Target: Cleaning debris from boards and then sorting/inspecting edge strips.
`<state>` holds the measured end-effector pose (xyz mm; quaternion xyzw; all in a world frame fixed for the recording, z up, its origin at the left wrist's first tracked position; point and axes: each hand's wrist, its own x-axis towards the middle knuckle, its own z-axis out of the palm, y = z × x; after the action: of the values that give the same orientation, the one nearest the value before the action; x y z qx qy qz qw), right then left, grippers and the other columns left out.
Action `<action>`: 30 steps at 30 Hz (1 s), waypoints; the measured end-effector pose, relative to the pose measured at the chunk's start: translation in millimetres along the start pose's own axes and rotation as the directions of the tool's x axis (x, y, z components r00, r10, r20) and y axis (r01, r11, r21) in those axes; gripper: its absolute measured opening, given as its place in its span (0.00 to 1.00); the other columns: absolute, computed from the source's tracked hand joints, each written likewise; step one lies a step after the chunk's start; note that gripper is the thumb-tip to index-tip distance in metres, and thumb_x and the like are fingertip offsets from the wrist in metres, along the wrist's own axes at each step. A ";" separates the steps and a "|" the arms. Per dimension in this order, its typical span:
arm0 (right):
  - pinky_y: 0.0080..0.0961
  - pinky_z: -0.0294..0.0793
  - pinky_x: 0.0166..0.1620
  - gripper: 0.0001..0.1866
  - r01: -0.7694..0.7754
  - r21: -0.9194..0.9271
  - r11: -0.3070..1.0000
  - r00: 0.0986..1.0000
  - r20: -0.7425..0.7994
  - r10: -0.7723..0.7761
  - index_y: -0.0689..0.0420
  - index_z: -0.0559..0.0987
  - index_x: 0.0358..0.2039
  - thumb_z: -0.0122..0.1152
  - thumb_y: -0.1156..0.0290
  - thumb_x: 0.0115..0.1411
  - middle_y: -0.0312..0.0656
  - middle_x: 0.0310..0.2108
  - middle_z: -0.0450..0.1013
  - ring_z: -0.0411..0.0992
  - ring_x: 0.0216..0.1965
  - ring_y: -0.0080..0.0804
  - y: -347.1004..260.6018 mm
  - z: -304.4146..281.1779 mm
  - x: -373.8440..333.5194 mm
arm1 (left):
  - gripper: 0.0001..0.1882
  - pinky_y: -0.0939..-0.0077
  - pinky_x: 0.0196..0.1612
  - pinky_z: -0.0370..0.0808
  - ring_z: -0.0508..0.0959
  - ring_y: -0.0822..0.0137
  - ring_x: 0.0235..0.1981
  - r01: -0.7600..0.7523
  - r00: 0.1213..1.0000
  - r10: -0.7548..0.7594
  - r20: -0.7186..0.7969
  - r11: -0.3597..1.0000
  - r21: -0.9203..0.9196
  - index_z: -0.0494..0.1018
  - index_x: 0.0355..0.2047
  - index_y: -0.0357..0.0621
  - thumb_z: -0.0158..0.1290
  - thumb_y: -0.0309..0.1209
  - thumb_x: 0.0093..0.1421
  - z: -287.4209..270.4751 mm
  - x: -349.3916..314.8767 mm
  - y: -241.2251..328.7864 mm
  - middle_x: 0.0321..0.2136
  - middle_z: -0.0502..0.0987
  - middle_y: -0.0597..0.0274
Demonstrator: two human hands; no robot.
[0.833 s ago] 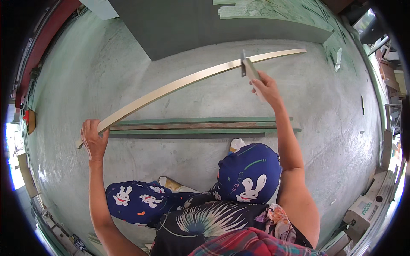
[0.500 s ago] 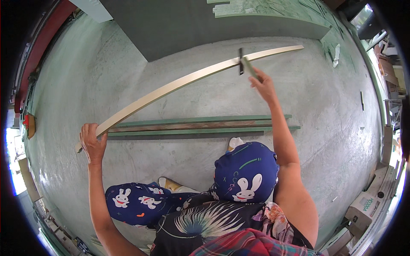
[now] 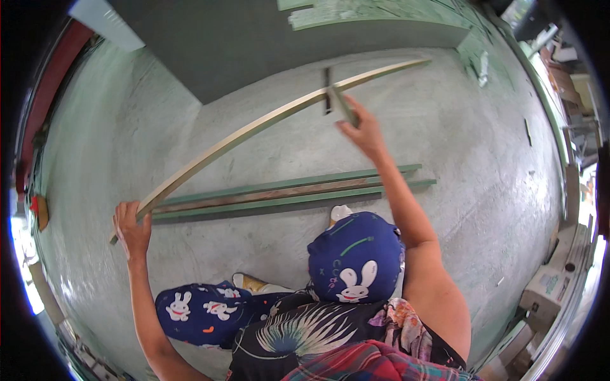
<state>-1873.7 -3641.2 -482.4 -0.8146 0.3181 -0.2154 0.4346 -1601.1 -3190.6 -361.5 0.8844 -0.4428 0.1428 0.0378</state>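
A long pale wooden strip [image 3: 254,124] slants across the floor space, from my left hand at the near left to a far end at the upper right. My left hand [image 3: 132,230] is closed around its near end, thumb on the inner side. In my right hand [image 3: 363,129] is a T-shaped tool [image 3: 344,105] with a greenish handle and a thin dark crosspiece. The crosspiece lies across the strip, beyond its middle; whether it touches is hard to tell. My right fingers wrap the handle. The strip's side face shows greenish.
Several long green and brown strips [image 3: 286,193] lie side by side on the concrete floor [image 3: 216,260], in front of my knees. A large dark grey panel [image 3: 210,51] stands beyond the strip. Boxes [image 3: 545,289] and long pieces line the right side.
The head view has shifted a little. My right hand and the tool have moved slightly left along the strip. The strip has turned, showing more of its side face.
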 end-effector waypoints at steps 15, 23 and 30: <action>0.37 0.72 0.38 0.19 0.367 -0.156 0.917 0.928 0.133 -0.349 0.52 0.70 0.42 0.61 0.73 0.48 0.40 0.40 0.69 0.71 0.37 0.43 -34.8 64.3 37.1 | 0.11 0.64 0.35 0.63 0.69 0.53 0.32 -0.066 0.994 0.074 0.086 0.993 -0.097 0.69 0.27 0.40 0.59 0.27 0.43 -5.0 -2.7 -0.3 0.26 0.67 0.54; 0.36 0.71 0.35 0.16 0.424 -0.146 0.894 0.901 -0.034 -0.433 0.53 0.71 0.40 0.62 0.71 0.48 0.40 0.35 0.71 0.72 0.34 0.44 -76.2 60.2 57.1 | 0.10 0.63 0.39 0.67 0.71 0.55 0.36 -0.177 0.846 0.216 -0.488 0.976 0.127 0.72 0.35 0.39 0.54 0.22 0.51 -38.6 23.9 23.1 0.33 0.73 0.57; 0.35 0.70 0.35 0.15 0.425 -0.071 0.902 0.897 -0.104 -0.430 0.54 0.72 0.39 0.61 0.69 0.50 0.42 0.34 0.71 0.71 0.35 0.45 -165.7 58.6 35.0 | 0.15 0.71 0.34 0.69 0.74 0.62 0.34 0.082 0.995 -0.039 0.088 0.822 -0.563 0.69 0.45 0.39 0.51 0.26 0.56 -37.7 51.1 93.3 0.35 0.74 0.55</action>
<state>-1757.4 -3562.8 -370.8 -0.8603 0.1615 -0.3457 0.3381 -1654.5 -3279.3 -316.3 0.8515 -0.4381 -0.0284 0.2866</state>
